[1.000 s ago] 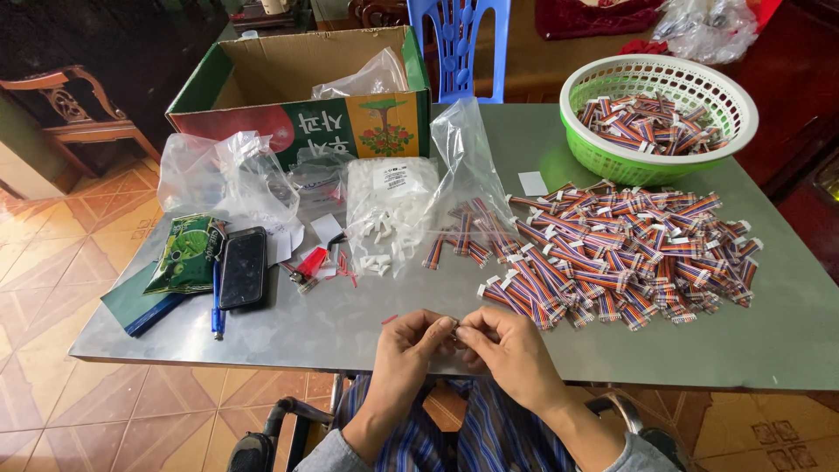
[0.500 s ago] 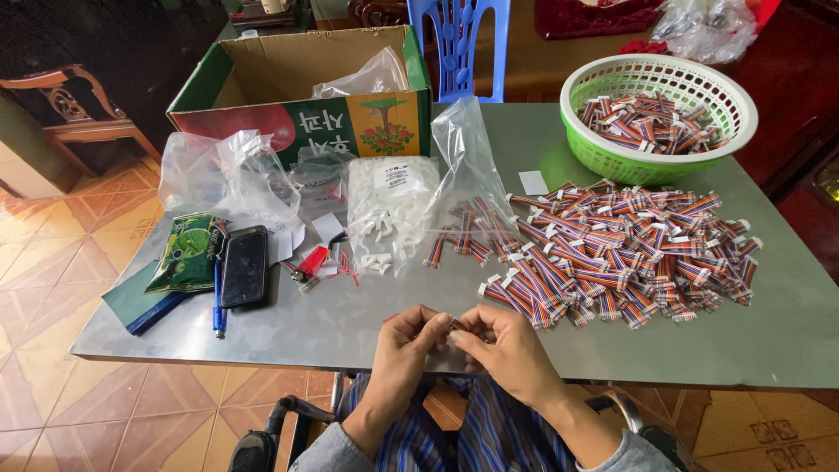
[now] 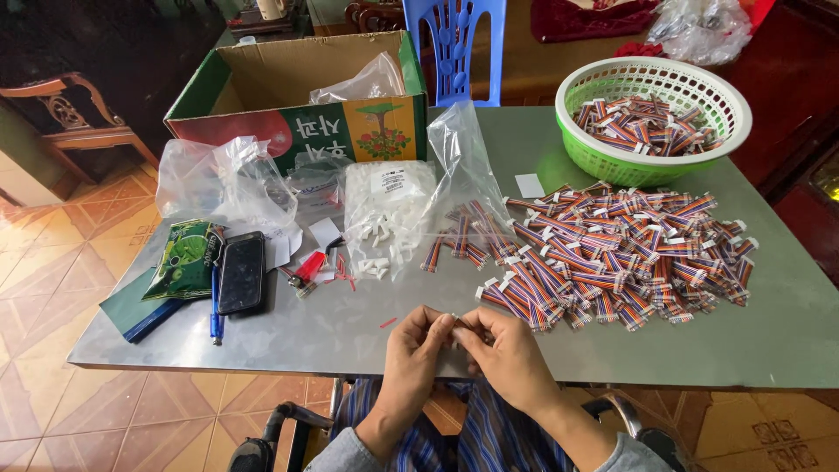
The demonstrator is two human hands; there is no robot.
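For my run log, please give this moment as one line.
left hand and right hand: fingers pinch small piece together | cable pile beside | table

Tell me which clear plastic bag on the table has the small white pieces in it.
The middle bag, lying just in front of the cardboard box. It is packed with white pieces; the crumpled bag to its left looks nearly empty.
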